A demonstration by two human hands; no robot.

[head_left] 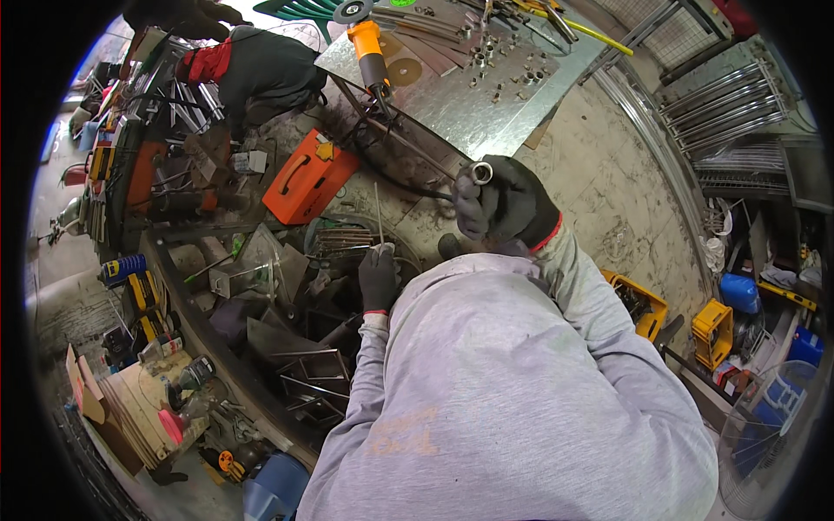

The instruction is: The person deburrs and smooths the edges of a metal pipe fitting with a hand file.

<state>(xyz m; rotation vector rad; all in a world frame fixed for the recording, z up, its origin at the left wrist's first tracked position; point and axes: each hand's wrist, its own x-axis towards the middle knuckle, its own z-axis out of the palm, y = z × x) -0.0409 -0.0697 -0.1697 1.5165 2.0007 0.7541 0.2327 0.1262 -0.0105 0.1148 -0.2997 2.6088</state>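
My left hand [379, 282], in a dark glove with a red cuff edge, is closed around a thin, pale rod [378, 213] that points up and away. Just beyond it lies a bundle of similar thin rods [343, 241] among scrap. Raised in front of my chest near the table corner, my gloved right hand [519, 204] grips a small shiny metal ring [480, 173]. Its round opening faces up, and the fingers hide the lower part. The two hands are well apart.
An orange and black angle grinder [367, 52] rests on the metal-topped table [443, 113], with several small metal pieces [495, 65]. An orange box-shaped machine [304, 182] stands on the floor. Metal scrap [287, 269] fills the left; yellow crates [712, 334] sit at right.
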